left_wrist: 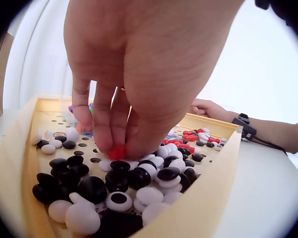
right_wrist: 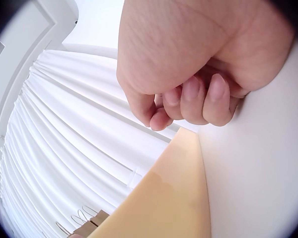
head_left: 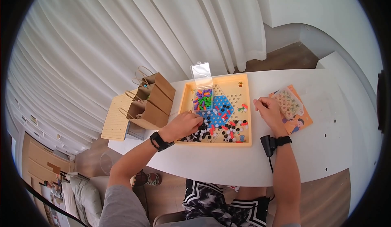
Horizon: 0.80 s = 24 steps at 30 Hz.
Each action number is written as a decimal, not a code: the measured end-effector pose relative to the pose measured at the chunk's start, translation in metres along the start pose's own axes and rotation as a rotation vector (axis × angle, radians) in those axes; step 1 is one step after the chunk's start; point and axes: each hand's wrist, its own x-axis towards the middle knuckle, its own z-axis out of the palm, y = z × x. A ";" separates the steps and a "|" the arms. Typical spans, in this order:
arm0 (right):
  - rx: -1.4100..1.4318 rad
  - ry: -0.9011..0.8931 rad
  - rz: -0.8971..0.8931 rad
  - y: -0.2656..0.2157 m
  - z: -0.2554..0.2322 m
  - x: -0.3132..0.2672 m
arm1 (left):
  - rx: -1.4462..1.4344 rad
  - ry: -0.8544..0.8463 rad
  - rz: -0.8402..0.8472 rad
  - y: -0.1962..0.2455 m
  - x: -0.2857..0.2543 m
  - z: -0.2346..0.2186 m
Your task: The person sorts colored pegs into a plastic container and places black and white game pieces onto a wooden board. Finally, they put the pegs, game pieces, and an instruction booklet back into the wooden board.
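The left hand point(head_left: 184, 126) is over the lower left of a wooden tray board point(head_left: 249, 117). Between its thumb and fingertips it pinches a small red piece point(left_wrist: 117, 151), seen in the left wrist view. Black and white round pieces point(left_wrist: 150, 195) lie heaped just below these fingers. Beside the tray's right edge is the right hand point(head_left: 269, 112), its fingers loosely curled; the right wrist view shows nothing held in it. Inside the tray are a blue hexagon area point(head_left: 222, 104), scattered red pegs and a clear box point(head_left: 203, 100) of purple, green and orange pegs.
Brown paper bags point(head_left: 157, 104) and a light wooden board point(head_left: 116, 117) stand left of the tray. On the right, a clear case of round pieces point(head_left: 288, 104) lies on an orange booklet point(head_left: 306, 119). The white table point(head_left: 216, 166) has its front edge near the person's lap.
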 end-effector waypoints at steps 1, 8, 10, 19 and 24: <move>-0.001 0.001 -0.001 0.001 0.000 0.000 | -0.054 -0.023 -0.049 0.001 0.000 -0.004; -0.004 -0.001 -0.028 0.001 0.000 0.000 | -0.184 0.042 -0.236 -0.006 0.016 -0.036; -0.016 -0.004 -0.031 -0.001 0.000 0.000 | -0.202 0.073 -0.276 -0.020 0.028 -0.036; -0.029 0.000 0.021 -0.005 -0.002 -0.002 | -0.157 0.100 -0.339 -0.052 0.064 -0.030; -0.044 -0.011 -0.022 -0.003 -0.001 -0.002 | -0.211 0.117 -0.246 -0.023 0.037 -0.030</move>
